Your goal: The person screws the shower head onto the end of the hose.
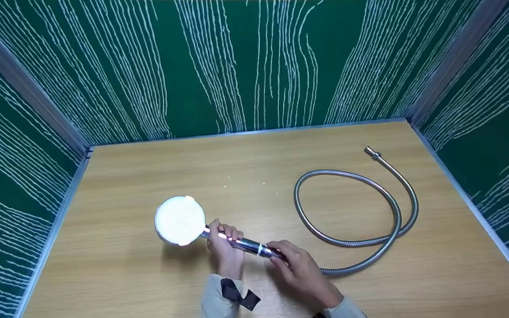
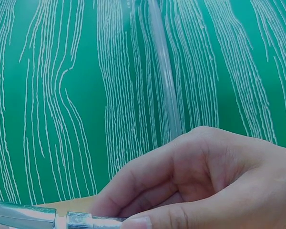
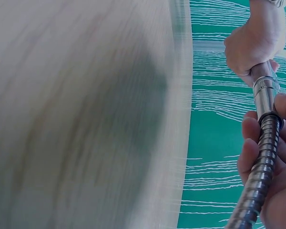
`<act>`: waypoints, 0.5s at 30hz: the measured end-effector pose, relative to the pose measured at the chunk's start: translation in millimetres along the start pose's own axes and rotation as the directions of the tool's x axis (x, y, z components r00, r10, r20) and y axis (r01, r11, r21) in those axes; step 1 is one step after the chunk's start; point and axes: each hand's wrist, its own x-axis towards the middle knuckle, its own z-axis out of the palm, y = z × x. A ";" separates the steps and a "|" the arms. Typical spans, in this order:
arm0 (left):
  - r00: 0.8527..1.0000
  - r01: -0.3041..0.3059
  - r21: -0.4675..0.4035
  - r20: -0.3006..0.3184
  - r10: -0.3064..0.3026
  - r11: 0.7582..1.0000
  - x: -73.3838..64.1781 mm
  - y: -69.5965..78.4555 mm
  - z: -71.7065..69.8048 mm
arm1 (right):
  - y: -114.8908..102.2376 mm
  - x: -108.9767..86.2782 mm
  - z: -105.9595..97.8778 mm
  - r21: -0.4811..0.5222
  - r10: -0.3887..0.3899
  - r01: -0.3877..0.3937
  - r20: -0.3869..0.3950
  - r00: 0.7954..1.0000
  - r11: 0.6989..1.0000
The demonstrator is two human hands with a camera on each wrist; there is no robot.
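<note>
A shower head with a round, brightly lit white face [image 1: 180, 221] is held just above the table, its chrome handle [image 1: 248, 245] slanting down to the right. My left hand [image 1: 226, 247] grips the handle close below the head, fingers wrapped round it. At the handle's lower end my right hand [image 1: 296, 269] pinches the metal connector [image 3: 265, 98] between thumb and fingers. Joined there in line with the handle, the ribbed metal shower hose [image 3: 260, 176] runs past the right palm. In the left wrist view the right thumb [image 2: 148, 223] lies along the connector.
On the right of the wooden table [image 1: 126, 176] the hose lies in a loose loop, its free end fitting [image 1: 373, 153] pointing to the back. Small white specks dot the middle. Green panels [image 1: 281, 66] with white streaks stand along the back and both sides.
</note>
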 end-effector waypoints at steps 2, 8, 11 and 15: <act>1.000 0.000 0.001 -0.005 0.000 1.000 -0.3 0.0 0.3 | -0.2 0.0 -0.1 -0.006 -0.003 0.003 0.001 1.000 1.000; 1.000 0.008 -0.002 -0.015 -0.008 1.000 -1.0 0.2 0.4 | -2.5 0.5 -1.4 -0.006 0.040 -0.040 0.031 0.999 0.999; 1.000 0.008 -0.005 -0.011 -0.008 1.000 -0.6 0.5 0.0 | -3.6 0.7 -2.2 0.007 0.084 -0.085 0.062 0.995 0.996; 1.000 0.009 -0.016 -0.018 -0.009 1.000 0.1 0.8 0.6 | -3.6 0.3 -2.0 0.019 0.096 -0.097 0.067 0.993 0.995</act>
